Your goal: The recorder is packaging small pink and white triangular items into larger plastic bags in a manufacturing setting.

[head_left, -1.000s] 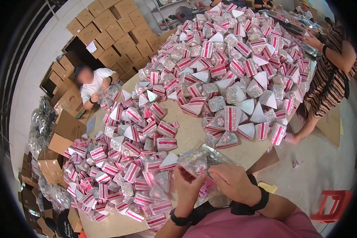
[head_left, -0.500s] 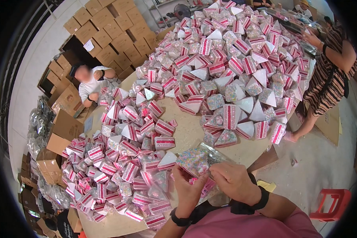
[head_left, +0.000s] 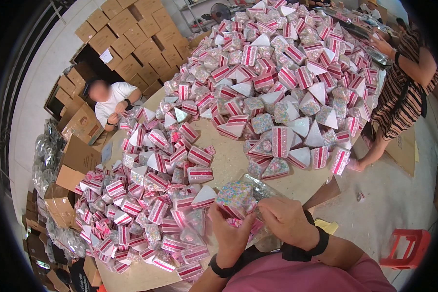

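My left hand [head_left: 228, 232] is closed around a cake-slice-shaped piece [head_left: 234, 193] with pastel sprinkles on top and a pink-and-white striped side. Its thumb and fingers grip the lower edges. Just right of the piece, my right hand [head_left: 291, 224] is curled with fingertips pinched together; what lies between them, if anything, is too small to make out. Clear plastic bags [head_left: 265, 188] lie behind that hand on the table. Small pink packets [head_left: 254, 230] show between my wrists, partly hidden by my hands.
A large heap of wrapped cake-slice pieces [head_left: 280, 111] covers the far table [head_left: 224, 168]; another heap [head_left: 156, 212] lies at left. A co-worker [head_left: 115, 100] sits beyond it, near stacked cartons [head_left: 131, 39]. Another person [head_left: 408, 80] stands at right. A red stool [head_left: 406, 249] is lower right.
The piece in my left hand has tilted, showing more of its striped side. My right fingertips have drawn slightly away from it. The co-worker at left has brought both hands together.
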A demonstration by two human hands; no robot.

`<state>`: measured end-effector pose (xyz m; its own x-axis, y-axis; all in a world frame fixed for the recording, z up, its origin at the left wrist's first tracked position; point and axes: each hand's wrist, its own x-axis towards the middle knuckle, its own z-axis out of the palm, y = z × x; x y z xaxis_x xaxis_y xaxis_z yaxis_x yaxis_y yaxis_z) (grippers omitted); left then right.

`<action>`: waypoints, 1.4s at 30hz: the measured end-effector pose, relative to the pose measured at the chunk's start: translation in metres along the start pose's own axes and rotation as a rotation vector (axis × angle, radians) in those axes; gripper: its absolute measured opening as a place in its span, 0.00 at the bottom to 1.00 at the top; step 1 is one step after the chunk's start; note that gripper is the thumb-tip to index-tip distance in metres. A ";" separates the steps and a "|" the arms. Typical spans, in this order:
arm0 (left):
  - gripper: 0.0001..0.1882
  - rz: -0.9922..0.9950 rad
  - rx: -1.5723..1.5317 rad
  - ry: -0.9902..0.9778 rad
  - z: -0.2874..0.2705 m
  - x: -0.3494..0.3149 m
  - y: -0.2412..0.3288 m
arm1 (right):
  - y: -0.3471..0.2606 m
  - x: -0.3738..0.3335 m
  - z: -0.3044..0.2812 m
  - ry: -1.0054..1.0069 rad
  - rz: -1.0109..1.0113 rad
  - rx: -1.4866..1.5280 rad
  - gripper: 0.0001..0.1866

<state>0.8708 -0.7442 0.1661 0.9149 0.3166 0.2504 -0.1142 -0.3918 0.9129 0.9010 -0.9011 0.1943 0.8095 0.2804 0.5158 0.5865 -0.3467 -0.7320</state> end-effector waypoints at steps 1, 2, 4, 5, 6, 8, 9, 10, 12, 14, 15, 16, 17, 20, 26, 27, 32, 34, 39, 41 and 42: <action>0.39 0.025 0.027 0.011 0.000 0.000 0.001 | 0.001 -0.001 0.001 0.018 0.005 0.009 0.05; 0.39 0.051 0.055 0.021 0.001 0.000 0.002 | 0.002 -0.001 0.002 0.019 0.008 0.006 0.05; 0.40 0.036 0.074 0.020 0.000 -0.001 0.004 | 0.002 -0.001 0.003 0.019 0.011 0.002 0.04; 0.40 0.029 0.084 0.019 0.000 -0.002 0.004 | 0.003 -0.002 0.003 0.000 0.003 -0.035 0.04; 0.40 0.025 0.106 0.019 0.000 -0.002 0.005 | 0.005 -0.003 0.004 -0.018 -0.007 -0.071 0.04; 0.40 0.016 0.151 0.018 -0.001 -0.003 0.006 | 0.004 -0.004 0.004 -0.027 -0.011 -0.106 0.04; 0.40 0.032 0.168 0.024 -0.001 -0.003 0.007 | 0.004 -0.004 0.004 -0.019 -0.006 -0.102 0.03; 0.40 0.048 0.185 0.029 0.000 -0.003 0.009 | 0.003 -0.004 0.005 -0.011 0.000 -0.099 0.03; 0.39 0.071 0.195 0.039 0.000 -0.002 0.009 | 0.003 -0.004 0.007 0.007 0.020 -0.070 0.03; 0.38 0.084 0.182 0.047 0.000 -0.002 0.004 | 0.001 -0.003 0.008 0.012 0.033 -0.055 0.03; 0.38 0.079 0.192 0.044 0.000 -0.002 0.006 | 0.001 -0.003 0.009 0.007 0.040 -0.056 0.03; 0.38 0.073 0.203 0.042 0.000 -0.001 0.010 | 0.001 -0.003 0.009 0.002 0.046 -0.057 0.03; 0.38 0.067 0.214 0.040 0.000 -0.001 0.012 | 0.002 -0.003 0.011 0.008 0.048 -0.046 0.02; 0.37 0.107 0.358 0.055 -0.002 -0.001 0.012 | 0.005 -0.005 0.017 0.015 0.079 -0.013 0.02; 0.38 0.103 0.348 0.019 -0.003 0.002 0.007 | 0.005 0.000 0.024 0.003 0.296 0.155 0.08; 0.39 0.110 0.390 0.029 -0.003 0.002 0.009 | 0.006 0.000 0.022 -0.019 0.389 0.234 0.10; 0.36 0.162 0.350 0.047 -0.008 0.002 0.000 | 0.011 0.010 0.016 -0.179 0.616 0.668 0.17; 0.35 0.136 0.324 0.036 -0.008 0.004 -0.002 | 0.014 0.018 0.014 -0.245 0.747 0.786 0.18; 0.31 0.021 0.210 0.037 -0.015 0.004 -0.023 | 0.024 0.018 0.036 -0.353 0.685 0.712 0.15; 0.31 -0.042 0.126 0.003 -0.022 0.004 -0.024 | 0.034 0.014 0.044 -0.364 0.627 0.776 0.16; 0.31 -0.071 0.102 0.019 -0.029 0.006 -0.032 | 0.040 0.012 0.046 -0.343 0.598 0.834 0.16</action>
<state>0.8687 -0.7047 0.1482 0.9117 0.3626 0.1931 -0.0086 -0.4532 0.8914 0.9325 -0.8707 0.1511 0.8323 0.5482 -0.0827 -0.2086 0.1714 -0.9629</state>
